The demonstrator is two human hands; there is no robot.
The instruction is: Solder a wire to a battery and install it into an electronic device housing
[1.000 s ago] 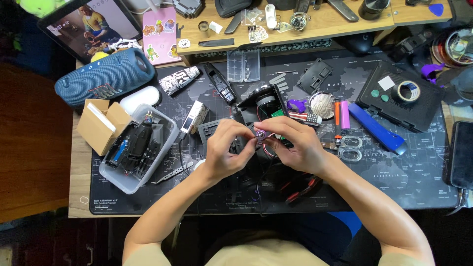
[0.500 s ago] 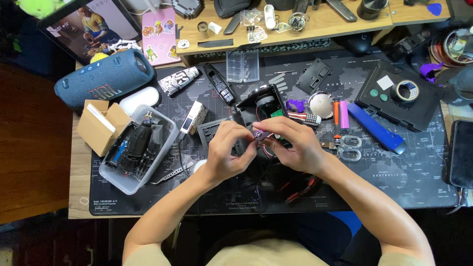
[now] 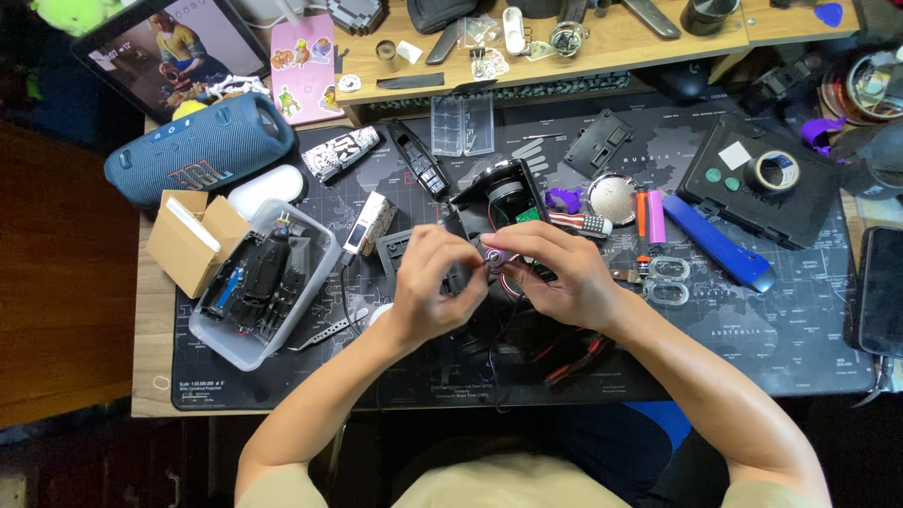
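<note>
Your left hand (image 3: 435,287) and right hand (image 3: 557,275) meet over the middle of the dark desk mat (image 3: 752,348), fingers curled in. Between their fingertips you pinch a small round metal part (image 3: 493,257) with coloured wires trailing from it; both hands are closed on it, thumbs and forefingers touching it from either side.

Just beyond your fingers lies an open black housing (image 3: 503,193) with a round component inside. To its right sit a purple clip (image 3: 562,198), a round mesh disc (image 3: 613,197), an orange and a pink marker (image 3: 649,214) side by side, and a blue-handled tool (image 3: 717,242) lying at a slant. A pair of scissors (image 3: 663,280) rests just right of your right hand.

To the left of your left hand lie tweezers (image 3: 327,330), and beyond them a clear plastic tub (image 3: 310,282) holding black parts, with a small cardboard box (image 3: 193,240) touching its left side. Farther off on the left is a blue cylindrical speaker (image 3: 202,146). At the far right of the table, a black case (image 3: 752,202) carries a roll of tape (image 3: 776,171).
</note>
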